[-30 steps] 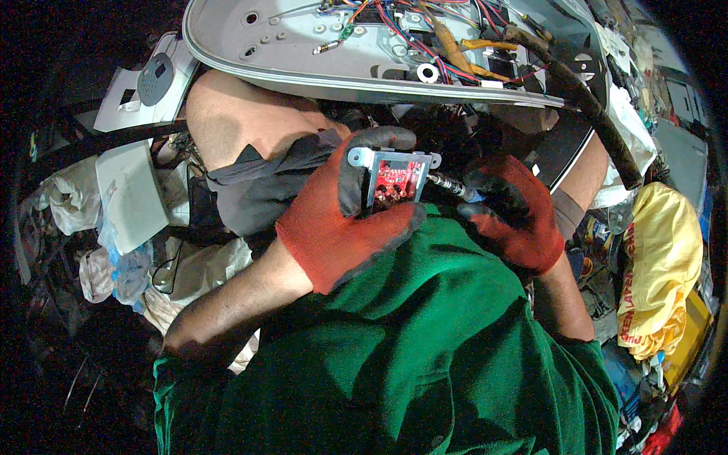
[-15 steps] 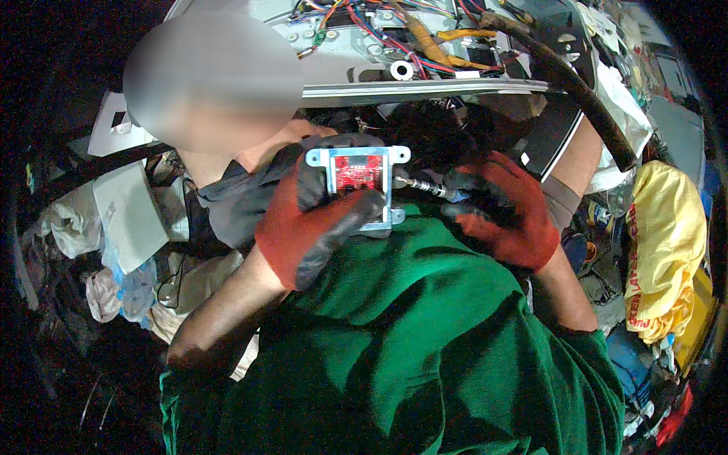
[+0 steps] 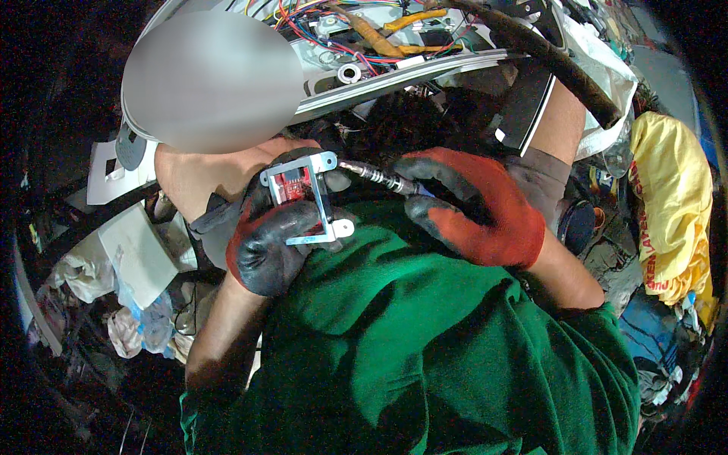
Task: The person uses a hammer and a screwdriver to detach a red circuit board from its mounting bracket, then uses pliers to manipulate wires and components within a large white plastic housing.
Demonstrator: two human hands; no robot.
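Note:
In front of my green-clad belly, my left hand [image 3: 267,250], in a red and black work glove, grips a silver metal frame [image 3: 319,199] with screw tabs at its corners. Inside the frame a red circuit board [image 3: 293,187] shows, its lower part covered by my thumb. A slim screwdriver [image 3: 385,180] with a silver shank is pinched in the gloved fingers of my right hand [image 3: 489,208]. Its tip lies at the frame's upper right tab; whether it touches is too small to tell.
A grey panel edge [image 3: 409,74] crosses beyond my knees, with coloured wires [image 3: 292,30] behind it. A dark rod [image 3: 557,68] slants at the upper right. Far right hangs a yellow sack [image 3: 671,197]; a pale box [image 3: 140,250] and plastic bags [image 3: 155,330] lie left.
The frame in my left hand has shifted left and tilted. My right hand has moved left with the screwdriver, its tip now by the upper right tab. The panel beyond appears higher and slanted.

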